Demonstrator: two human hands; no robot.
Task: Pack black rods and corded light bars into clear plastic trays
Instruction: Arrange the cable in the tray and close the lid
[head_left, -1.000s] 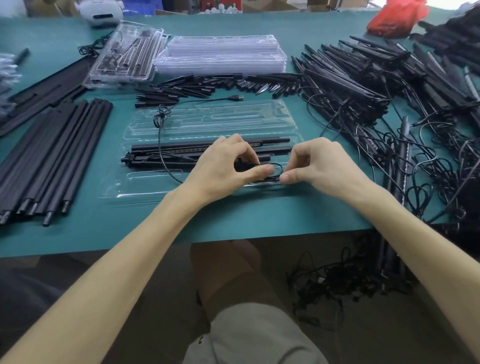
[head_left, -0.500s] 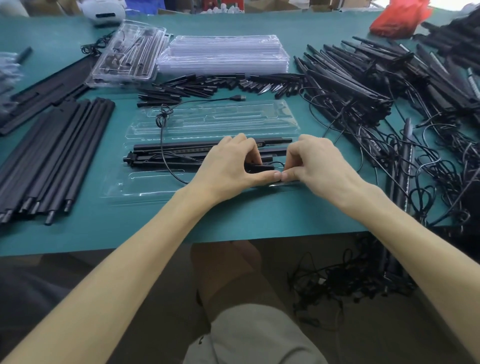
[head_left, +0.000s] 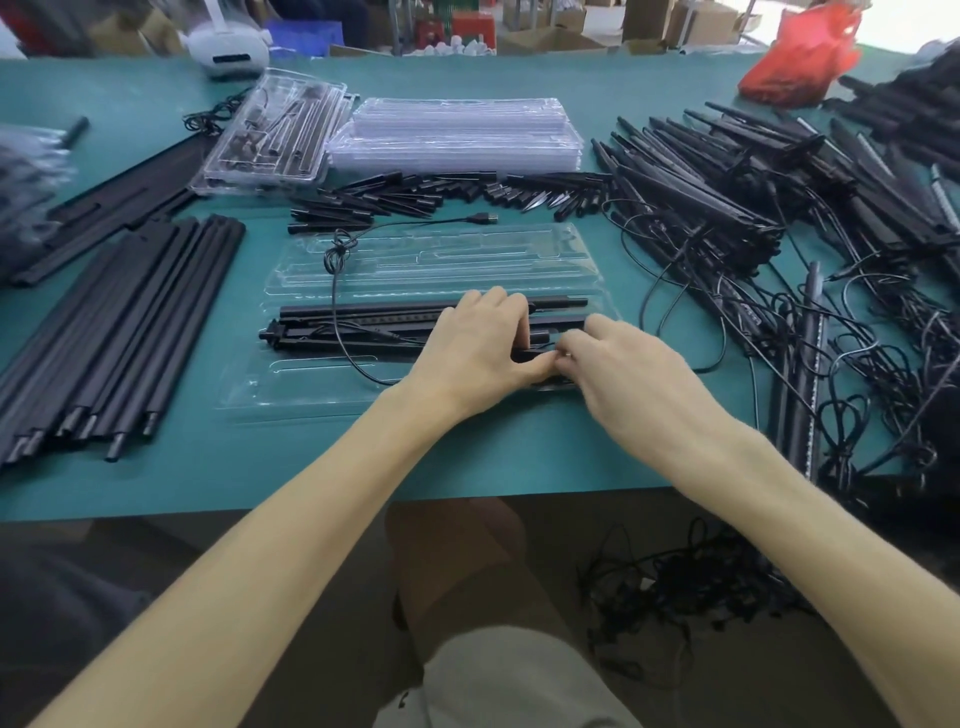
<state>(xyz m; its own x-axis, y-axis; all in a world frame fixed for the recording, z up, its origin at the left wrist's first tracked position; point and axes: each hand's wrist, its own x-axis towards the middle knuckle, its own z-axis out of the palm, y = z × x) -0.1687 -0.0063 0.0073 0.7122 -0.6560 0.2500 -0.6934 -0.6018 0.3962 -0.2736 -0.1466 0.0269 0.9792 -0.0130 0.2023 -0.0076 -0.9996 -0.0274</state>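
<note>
Left hand (head_left: 480, 348) and right hand (head_left: 631, 371) both pinch black cord part (head_left: 534, 356) at clear tray (head_left: 431, 260); slack cord (head_left: 334, 299) could snag, unseating light bar (head_left: 374, 318).

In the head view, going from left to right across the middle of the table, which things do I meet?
Bundle of long black rods → left hand → right hand → tangle of corded light bars. The hands pinch a cord over the open tray, which I leave out.
</note>
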